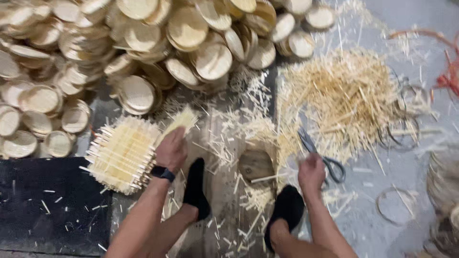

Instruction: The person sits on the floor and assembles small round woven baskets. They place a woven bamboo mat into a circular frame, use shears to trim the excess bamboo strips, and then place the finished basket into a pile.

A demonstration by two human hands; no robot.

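Scissors (319,155) (one pair) in right hand (311,173); left hand (171,150) gripping one bamboo strip bundle (180,121).

woven bamboo mat (123,154), square: one. bundle of bamboo strips (178,122): one. scissors (321,155): one pair. round woven lids (143,43): several dozen, heaped, too many to count. loose hoops (397,206): at least three. offcut pile (344,95): one. hands: two. black socks (196,188): two.

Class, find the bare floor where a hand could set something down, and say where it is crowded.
Fairly bare: the black mat below the woven square, and grey floor right of the scissors. Crowded: round lids above, strip pile.
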